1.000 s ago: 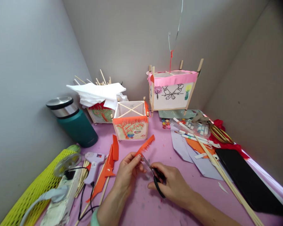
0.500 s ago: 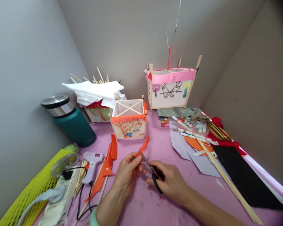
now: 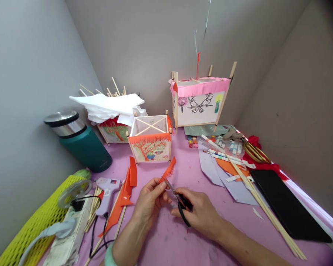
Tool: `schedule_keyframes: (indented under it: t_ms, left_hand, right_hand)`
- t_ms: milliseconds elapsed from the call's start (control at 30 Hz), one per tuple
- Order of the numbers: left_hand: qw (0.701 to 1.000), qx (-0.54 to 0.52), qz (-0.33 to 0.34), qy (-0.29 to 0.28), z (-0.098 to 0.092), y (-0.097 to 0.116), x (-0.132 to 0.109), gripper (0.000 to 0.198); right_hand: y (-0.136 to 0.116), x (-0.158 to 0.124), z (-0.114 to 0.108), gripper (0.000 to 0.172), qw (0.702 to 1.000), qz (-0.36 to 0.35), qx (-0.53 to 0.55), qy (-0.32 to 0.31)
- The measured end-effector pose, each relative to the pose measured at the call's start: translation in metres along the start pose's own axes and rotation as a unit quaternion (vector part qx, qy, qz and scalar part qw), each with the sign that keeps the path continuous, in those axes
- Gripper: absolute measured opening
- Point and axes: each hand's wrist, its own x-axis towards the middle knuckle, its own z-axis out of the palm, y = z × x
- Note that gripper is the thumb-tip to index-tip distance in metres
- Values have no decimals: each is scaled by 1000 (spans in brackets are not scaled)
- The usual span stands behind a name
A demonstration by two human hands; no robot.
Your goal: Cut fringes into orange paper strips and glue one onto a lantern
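My left hand [image 3: 152, 195] is closed, pinching an orange paper strip [image 3: 170, 168] whose right edge is cut into a fine fringe. Scissors [image 3: 184, 207] with black handles are in my right hand [image 3: 201, 212], fingers through the loops. Their blades [image 3: 168, 183] meet the strip just above my left fingertips. Behind my hands stands a small paper lantern [image 3: 151, 142] on a stick frame, with an orange fringe along its top edge and a tree drawing on its front. Torn orange paper [image 3: 122, 201] lies to the left of my left hand.
At left are a teal bottle [image 3: 84, 147], a glue gun [image 3: 107, 194], a power strip [image 3: 69, 236] and yellow netting [image 3: 33, 221]. A pink-fringed lantern [image 3: 199, 105] hangs behind. At right lie markers [image 3: 223, 153], wooden sticks [image 3: 266, 203] and a black tablet-like slab [image 3: 288, 205].
My hands and the scissors stay nearly in place at the strip. The strip's fringed end leans slightly differently, and the whole view has shifted a little.
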Motion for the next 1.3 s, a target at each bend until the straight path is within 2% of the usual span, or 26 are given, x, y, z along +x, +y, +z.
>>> schedule_keyframes:
  t_ms: [567,767,1000,1300]
  left_hand:
    - [1000,14,-7,-5,2,1,-2,20]
    - [999,47,15,1,2,2,-3,19]
    - [995,76,54,39,0,1,-2,21]
    - [997,72,21,1,-2,0,-2,20]
  right_hand:
    - [5,0,2,26,1000,-11,-27,4]
    - [3,1,1,24,1000,-3,-31,3]
    - [2,-1,2,22,999,-7,-31,5]
    - [-3,-2,-2,27,999,-9,-38,7]
